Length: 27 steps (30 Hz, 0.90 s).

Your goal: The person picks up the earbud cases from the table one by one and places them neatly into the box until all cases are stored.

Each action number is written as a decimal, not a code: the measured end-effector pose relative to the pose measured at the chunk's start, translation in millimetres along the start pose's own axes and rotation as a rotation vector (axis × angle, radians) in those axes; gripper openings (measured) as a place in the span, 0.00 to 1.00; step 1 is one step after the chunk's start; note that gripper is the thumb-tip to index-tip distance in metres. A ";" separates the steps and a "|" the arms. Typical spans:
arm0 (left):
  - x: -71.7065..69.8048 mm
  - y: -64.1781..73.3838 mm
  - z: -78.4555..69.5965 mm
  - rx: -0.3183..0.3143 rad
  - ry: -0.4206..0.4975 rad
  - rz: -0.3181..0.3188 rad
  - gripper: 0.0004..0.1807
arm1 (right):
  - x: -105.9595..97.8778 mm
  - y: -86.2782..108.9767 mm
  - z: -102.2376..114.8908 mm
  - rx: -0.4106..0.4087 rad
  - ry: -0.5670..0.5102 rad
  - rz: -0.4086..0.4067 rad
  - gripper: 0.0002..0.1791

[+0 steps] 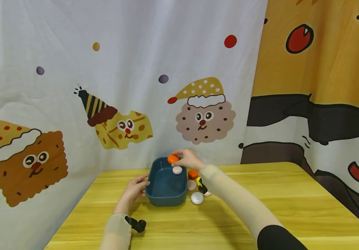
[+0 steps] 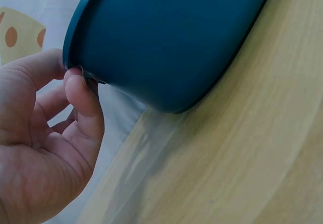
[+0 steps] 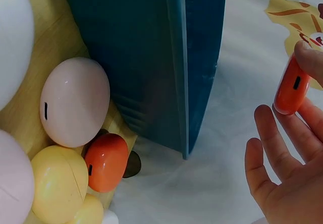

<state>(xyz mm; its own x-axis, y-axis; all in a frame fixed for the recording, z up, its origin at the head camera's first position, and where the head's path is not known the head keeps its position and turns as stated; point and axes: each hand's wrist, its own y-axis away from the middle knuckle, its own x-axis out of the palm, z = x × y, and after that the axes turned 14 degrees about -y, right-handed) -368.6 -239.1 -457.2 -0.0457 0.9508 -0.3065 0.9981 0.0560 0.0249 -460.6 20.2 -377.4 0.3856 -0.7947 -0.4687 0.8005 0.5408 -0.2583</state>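
Observation:
A dark teal bin [image 1: 166, 201] stands on the table. My left hand [image 1: 132, 191] pinches its left rim, thumb and fingers meeting at the edge in the left wrist view. Over the bin's far right corner, my right hand [image 1: 191, 160] holds a glossy orange oval piece [image 3: 291, 89] between thumb and fingertips; a small black slot shows in its side. Just below that hand in the head view, a pale pink oval piece [image 1: 177, 170] appears inside the bin. The right hand's ring and little fingers are spread away from the orange piece.
Right of the bin lie another orange piece [image 1: 193, 174], a pale pink piece [image 1: 191, 185], a white one [image 1: 197, 198] and yellow ones [image 3: 59, 183]. The right wrist camera partly covers this group in the head view. A printed curtain [image 1: 129, 69] hangs behind the table [image 1: 260, 208].

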 end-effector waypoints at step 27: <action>0.5 0.7 0.2 0.017 0.003 -0.013 0.26 | 21.3 -16.0 1.4 0.043 -0.030 -0.056 0.28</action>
<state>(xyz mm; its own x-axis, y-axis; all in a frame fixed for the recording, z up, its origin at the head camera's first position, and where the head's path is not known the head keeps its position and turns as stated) -367.9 -238.7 -457.5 -0.0589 0.9508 -0.3041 0.9980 0.0632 0.0043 -464.4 -5.7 -382.1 0.3527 -0.8319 -0.4284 0.8402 0.4831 -0.2464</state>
